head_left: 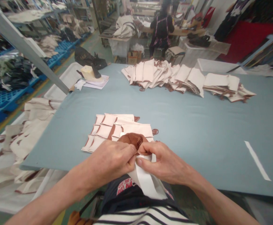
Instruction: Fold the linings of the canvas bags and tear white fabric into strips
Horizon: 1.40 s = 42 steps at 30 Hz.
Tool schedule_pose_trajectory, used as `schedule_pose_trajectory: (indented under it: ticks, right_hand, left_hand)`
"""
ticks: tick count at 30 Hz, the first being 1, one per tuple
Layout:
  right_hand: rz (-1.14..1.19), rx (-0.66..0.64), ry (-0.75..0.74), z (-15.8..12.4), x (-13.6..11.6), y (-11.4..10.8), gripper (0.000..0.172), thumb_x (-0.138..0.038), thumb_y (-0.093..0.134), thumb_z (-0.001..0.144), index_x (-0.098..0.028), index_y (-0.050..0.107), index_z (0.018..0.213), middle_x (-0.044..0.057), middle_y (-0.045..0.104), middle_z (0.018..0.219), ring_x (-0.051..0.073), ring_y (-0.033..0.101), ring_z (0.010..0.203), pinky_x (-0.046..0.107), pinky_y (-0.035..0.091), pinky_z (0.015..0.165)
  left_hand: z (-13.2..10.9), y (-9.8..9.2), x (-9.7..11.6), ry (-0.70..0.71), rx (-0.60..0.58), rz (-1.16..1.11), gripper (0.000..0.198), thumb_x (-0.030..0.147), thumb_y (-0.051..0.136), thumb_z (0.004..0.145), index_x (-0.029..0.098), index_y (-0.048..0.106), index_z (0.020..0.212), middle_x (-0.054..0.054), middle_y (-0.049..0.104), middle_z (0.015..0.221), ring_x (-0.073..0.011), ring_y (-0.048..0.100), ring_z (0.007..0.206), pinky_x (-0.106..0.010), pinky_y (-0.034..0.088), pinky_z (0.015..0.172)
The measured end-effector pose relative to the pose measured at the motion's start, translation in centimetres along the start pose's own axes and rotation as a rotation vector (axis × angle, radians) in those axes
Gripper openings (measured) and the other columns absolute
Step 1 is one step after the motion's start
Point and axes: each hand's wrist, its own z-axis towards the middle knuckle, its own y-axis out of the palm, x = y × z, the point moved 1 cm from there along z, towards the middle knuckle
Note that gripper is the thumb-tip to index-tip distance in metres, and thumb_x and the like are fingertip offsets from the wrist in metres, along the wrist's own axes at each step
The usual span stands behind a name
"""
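Observation:
Both my hands meet at the near edge of the blue-grey table [192,131]. My left hand [111,161] and my right hand [163,162] are closed, pinching a cream cloth bag [145,181] with a bunched brown handle [133,139] at its top. The bag hangs down over the table edge toward my lap. Just beyond my fingers lies an overlapping row of folded cream bags with brown trim [114,128].
A long heap of the same cream bags [185,78] runs across the far side of the table. A block with a dark tool on papers [91,75] sits far left. White tape strip [257,161] lies right. More bags fill a bin [26,137] at left. A person [161,29] works beyond.

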Motion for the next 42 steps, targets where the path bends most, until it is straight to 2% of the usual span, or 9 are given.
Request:
schedule_pose_trajectory:
  ticks: [2,6,8,11,16,21,28,35,42]
  right_hand:
    - [0.02,-0.012,0.007,0.0,0.2,0.1,0.013,-0.018,0.061,0.082,-0.02,0.054,0.071,-0.005,0.052,0.069,0.012,0.045,0.065,0.024,0.032,0.06]
    - [0.063,-0.016,-0.015,0.0,0.7,0.1,0.013,-0.02,0.062,0.084,-0.019,0.056,0.073,-0.005,0.052,0.069,0.011,0.045,0.065,0.023,0.033,0.06]
    - [0.096,-0.016,-0.023,0.0,1.0,0.1,0.013,-0.02,0.063,0.084,-0.019,0.055,0.074,-0.006,0.051,0.069,0.011,0.044,0.065,0.023,0.033,0.06]
    - [0.121,-0.023,-0.018,0.1,1.4,0.1,0.013,-0.021,0.063,0.084,-0.019,0.055,0.074,-0.006,0.049,0.069,0.011,0.045,0.065,0.023,0.034,0.06]
    - [0.142,-0.048,-0.01,0.3,1.2,0.2,0.01,-0.018,0.062,0.083,-0.019,0.056,0.075,-0.006,0.053,0.071,0.011,0.046,0.066,0.022,0.035,0.061]
    - [0.107,-0.063,-0.025,0.3,0.9,0.3,0.009,-0.021,0.064,0.084,-0.019,0.06,0.076,-0.005,0.055,0.071,0.011,0.047,0.066,0.023,0.034,0.062]
    - [0.085,-0.069,-0.007,0.1,0.6,0.5,0.005,-0.018,0.063,0.081,-0.018,0.06,0.077,-0.005,0.057,0.072,0.011,0.049,0.067,0.024,0.035,0.062]
    - [0.031,-0.043,0.002,-0.1,0.7,0.3,0.01,-0.02,0.064,0.085,-0.018,0.061,0.076,-0.005,0.057,0.071,0.011,0.05,0.068,0.024,0.034,0.064]
    - [-0.011,-0.04,0.007,-0.3,0.8,0.4,0.017,-0.024,0.062,0.088,-0.019,0.059,0.073,-0.005,0.056,0.07,0.012,0.051,0.067,0.026,0.032,0.062]
  left_hand:
    - [0.0,0.4,-0.3,-0.094,0.007,-0.161,0.02,0.006,0.049,0.083,0.017,0.061,0.071,0.003,0.059,0.058,-0.0101,0.053,0.05,-0.022,0.033,0.05]
    - [-0.2,1.7,-0.7,-0.489,-0.011,-0.668,0.011,0.018,0.054,0.079,0.016,0.06,0.07,0.005,0.051,0.057,-0.0074,0.043,0.05,-0.018,0.031,0.049]
    - [-0.4,2.5,-0.7,-0.654,-0.008,-0.907,0.017,0.03,0.058,0.079,0.016,0.056,0.068,0.006,0.045,0.056,-0.0072,0.036,0.05,-0.018,0.028,0.046]
    - [-0.5,3.1,-0.7,-0.74,-0.028,-1.077,0.03,0.043,0.062,0.078,0.016,0.055,0.07,0.006,0.043,0.056,-0.0074,0.032,0.051,-0.018,0.026,0.046]
    - [-0.5,2.0,-0.9,-0.661,-0.099,-1.025,0.034,0.044,0.06,0.085,0.014,0.059,0.071,0.003,0.049,0.063,-0.0101,0.039,0.059,-0.02,0.03,0.052]
    - [-0.3,0.9,-1.4,-0.578,-0.216,-1.035,0.024,0.034,0.066,0.085,0.015,0.058,0.073,0.006,0.047,0.064,-0.0087,0.038,0.057,-0.02,0.03,0.051]
    - [0.1,-0.3,-1.7,-0.315,-0.242,-0.767,0.017,0.013,0.054,0.089,0.014,0.06,0.073,0.006,0.051,0.064,-0.007,0.043,0.058,-0.018,0.032,0.054]
    - [-0.3,0.0,-1.9,-0.333,-0.294,-0.63,0.015,0.02,0.058,0.095,0.017,0.069,0.085,0.007,0.056,0.065,-0.0068,0.049,0.059,-0.019,0.032,0.055]
    - [-0.5,0.2,-0.9,-0.342,-0.223,-0.522,0.011,0.011,0.058,0.088,0.018,0.065,0.083,0.008,0.056,0.065,-0.0066,0.05,0.058,-0.019,0.033,0.055]
